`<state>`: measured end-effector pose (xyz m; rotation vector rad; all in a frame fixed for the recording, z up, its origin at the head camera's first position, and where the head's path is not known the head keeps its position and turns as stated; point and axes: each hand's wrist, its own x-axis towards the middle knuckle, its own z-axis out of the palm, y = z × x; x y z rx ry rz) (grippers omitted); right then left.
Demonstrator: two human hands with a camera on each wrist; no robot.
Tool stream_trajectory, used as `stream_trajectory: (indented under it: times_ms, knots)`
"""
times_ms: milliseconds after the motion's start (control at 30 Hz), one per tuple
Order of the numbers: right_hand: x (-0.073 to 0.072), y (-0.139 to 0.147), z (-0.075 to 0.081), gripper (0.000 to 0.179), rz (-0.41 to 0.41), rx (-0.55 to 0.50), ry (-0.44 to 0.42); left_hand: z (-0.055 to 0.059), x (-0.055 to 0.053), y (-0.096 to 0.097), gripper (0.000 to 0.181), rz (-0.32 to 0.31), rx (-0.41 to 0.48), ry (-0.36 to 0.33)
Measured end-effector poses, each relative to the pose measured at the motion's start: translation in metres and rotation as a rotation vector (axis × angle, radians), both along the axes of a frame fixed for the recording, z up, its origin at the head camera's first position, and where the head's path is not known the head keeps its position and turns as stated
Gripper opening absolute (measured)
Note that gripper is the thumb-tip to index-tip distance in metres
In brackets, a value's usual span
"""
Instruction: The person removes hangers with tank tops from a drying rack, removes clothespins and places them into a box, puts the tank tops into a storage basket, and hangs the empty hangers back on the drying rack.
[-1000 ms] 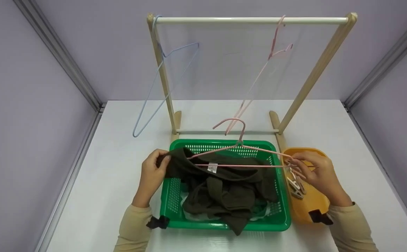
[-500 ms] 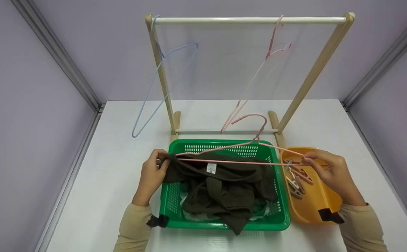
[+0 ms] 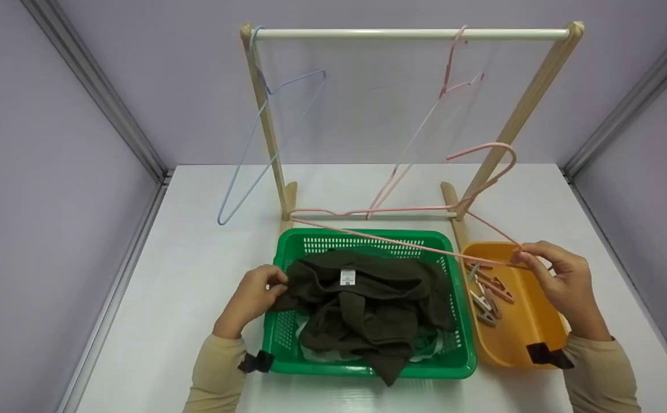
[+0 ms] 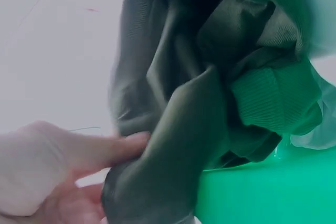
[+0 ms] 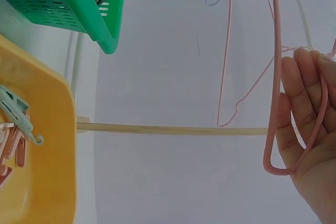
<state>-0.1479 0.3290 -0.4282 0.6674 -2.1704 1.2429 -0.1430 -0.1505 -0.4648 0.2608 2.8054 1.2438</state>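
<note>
My right hand (image 3: 562,281) grips one end of a pink clothes hanger (image 3: 379,236). The hanger is held up over the back of the green basket (image 3: 367,370), hook upward, with no cloth on it. In the right wrist view, the hanger's rounded end (image 5: 278,169) lies against the palm. Heaped in the basket is a dark olive garment (image 3: 379,321) with a white label. At its left edge, my left hand (image 3: 253,295) pinches the cloth; the left wrist view shows the thumb on the fabric (image 4: 178,124), with the other fingers partly hidden.
A wooden rack with a white rail (image 3: 367,34) stands behind, bearing a blue hanger (image 3: 253,137) at left and a second pink hanger (image 3: 419,137) at right. Beside the basket, a yellow tray (image 3: 517,344) holds several clothespins (image 3: 488,298). Walls enclose the table's back and sides.
The pink hanger has come out of the olive garment's neck opening, rising and moving right with my right hand. My left hand has lowered slightly with the garment's edge.
</note>
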Motion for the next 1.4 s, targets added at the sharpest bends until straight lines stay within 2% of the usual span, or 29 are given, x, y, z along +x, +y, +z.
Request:
stream_trajectory:
  times_ms: [100, 167, 300, 467, 633, 733, 867, 1167, 1400]
  knots:
    - [0.0, 0.0, 0.001, 0.013, -0.011, -0.013, 0.002, 0.001, 0.001, 0.0, 0.008, -0.106, -0.054, -0.054]
    - [0.0, 0.001, 0.0, 0.013, -0.006, -0.017, 0.001, 0.002, 0.001, 0.0, 0.01, -0.149, -0.07, -0.073]
    - [0.0, 0.004, 0.001, 0.012, 0.018, -0.043, -0.001, 0.003, -0.001, -0.001, 0.013, -0.192, -0.074, -0.078]
    - [0.001, 0.009, 0.003, 0.011, 0.031, -0.1, 0.016, 0.002, -0.003, -0.004, 0.017, -0.227, -0.067, -0.042]
    - [0.006, 0.014, 0.008, 0.009, 0.009, -0.18, 0.027, 0.0, -0.004, -0.006, 0.017, -0.224, -0.03, -0.02]
    - [0.009, 0.017, 0.014, 0.008, -0.048, -0.212, 0.032, -0.001, -0.004, -0.007, 0.018, -0.21, -0.011, -0.024]
    - [0.011, 0.021, 0.019, 0.007, -0.086, -0.266, 0.033, 0.0, -0.004, -0.007, 0.02, -0.187, 0.005, -0.022]
    - [0.016, 0.029, 0.029, 0.008, -0.141, -0.292, 0.044, 0.002, -0.004, -0.006, 0.02, -0.173, 0.012, 0.007]
    - [0.027, 0.043, 0.043, 0.011, -0.28, -0.258, 0.061, 0.001, -0.004, -0.007, 0.02, -0.152, 0.003, -0.004]
